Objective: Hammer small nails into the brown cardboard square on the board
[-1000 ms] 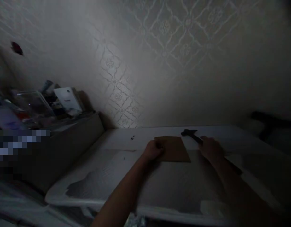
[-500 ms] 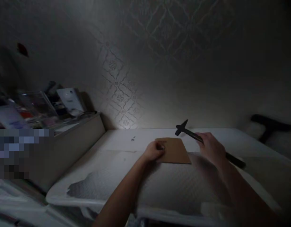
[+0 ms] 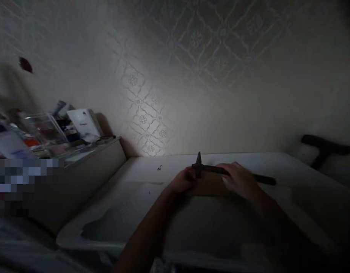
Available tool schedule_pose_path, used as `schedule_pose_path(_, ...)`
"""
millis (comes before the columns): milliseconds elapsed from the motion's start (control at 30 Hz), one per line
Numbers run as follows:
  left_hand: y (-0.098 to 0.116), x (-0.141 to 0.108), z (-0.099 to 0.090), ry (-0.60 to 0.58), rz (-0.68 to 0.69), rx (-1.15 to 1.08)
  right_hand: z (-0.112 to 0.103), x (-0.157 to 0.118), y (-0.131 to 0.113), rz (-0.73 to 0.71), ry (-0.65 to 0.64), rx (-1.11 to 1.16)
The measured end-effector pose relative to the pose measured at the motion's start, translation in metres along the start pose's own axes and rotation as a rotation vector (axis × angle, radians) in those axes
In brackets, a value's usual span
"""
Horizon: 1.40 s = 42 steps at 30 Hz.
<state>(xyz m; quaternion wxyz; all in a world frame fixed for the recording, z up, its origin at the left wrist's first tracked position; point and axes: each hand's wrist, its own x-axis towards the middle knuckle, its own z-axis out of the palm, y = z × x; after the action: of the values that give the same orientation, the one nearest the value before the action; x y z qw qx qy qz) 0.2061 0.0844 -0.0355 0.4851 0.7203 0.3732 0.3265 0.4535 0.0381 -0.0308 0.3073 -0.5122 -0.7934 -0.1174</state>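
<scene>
A brown cardboard piece [image 3: 210, 185] lies flat on the white table. My left hand [image 3: 181, 181] rests at its left edge with the fingers pinched together; what they hold is too small and dark to make out. My right hand [image 3: 239, 179] is wrapped round the handle of a dark hammer [image 3: 211, 169]. The hammer's head is over the left part of the cardboard, right beside my left fingertips, its pointed end up. Whether the head touches anything there cannot be seen.
Small dark bits [image 3: 159, 167] lie on the table [image 3: 143, 170] behind my left hand. A cabinet [image 3: 92, 163] at the left bears a white box [image 3: 84, 122] and a clear case [image 3: 45, 131]. At the right stands a black T-shaped object [image 3: 324, 148].
The hammer and my right hand have moved left and down, bringing the head from above the cardboard's far right corner to my left fingers. My left hand stays in place. The hand area looks darker.
</scene>
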Motion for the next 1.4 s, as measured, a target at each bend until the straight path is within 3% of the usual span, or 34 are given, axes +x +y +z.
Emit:
schedule_pose_path(700,0.0003,0.0004,0.0004,-0.011,0.002,0.005,-0.0007,0.0005,-0.0055,0.042,0.01,0.027)
schedule_pose_path(1400,0.0015,-0.0003,-0.0008,0.003,0.006,0.077,-0.002,0.0016,-0.0051,-0.023,0.034,0.022)
